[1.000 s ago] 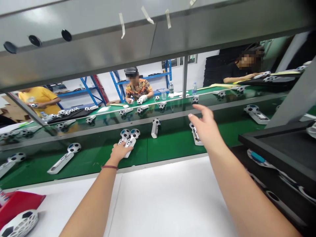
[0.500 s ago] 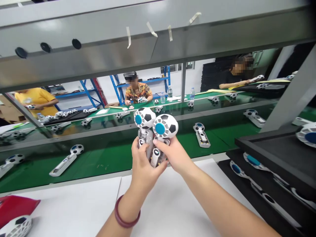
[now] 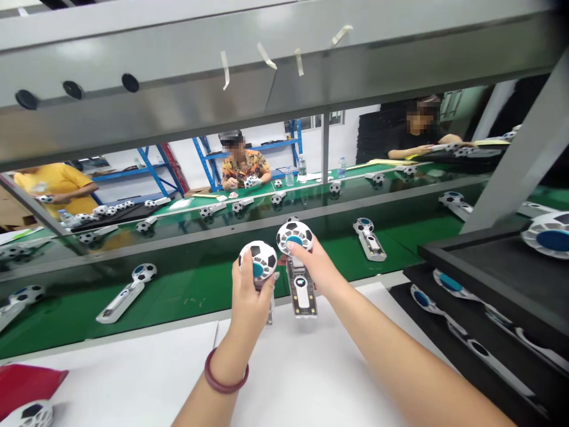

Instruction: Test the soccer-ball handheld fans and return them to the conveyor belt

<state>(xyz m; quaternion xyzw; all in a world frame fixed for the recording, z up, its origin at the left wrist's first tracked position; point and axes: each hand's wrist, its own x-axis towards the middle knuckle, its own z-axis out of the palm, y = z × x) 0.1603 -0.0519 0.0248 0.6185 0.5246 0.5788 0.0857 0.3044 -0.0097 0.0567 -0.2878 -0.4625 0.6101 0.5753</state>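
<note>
While both arms reach out over the white worktable (image 3: 133,367), each hand grips one football-patterned handheld fan. The left hand (image 3: 249,299) is wrapped around the handle of the left fan (image 3: 258,261), hiding most of it. The right hand (image 3: 317,270) holds the right fan (image 3: 297,261) just under its head, its white handle pointing down with what seems an open panel. Behind them runs the green conveyor belt (image 3: 200,284), carrying another fan (image 3: 127,290).
</note>
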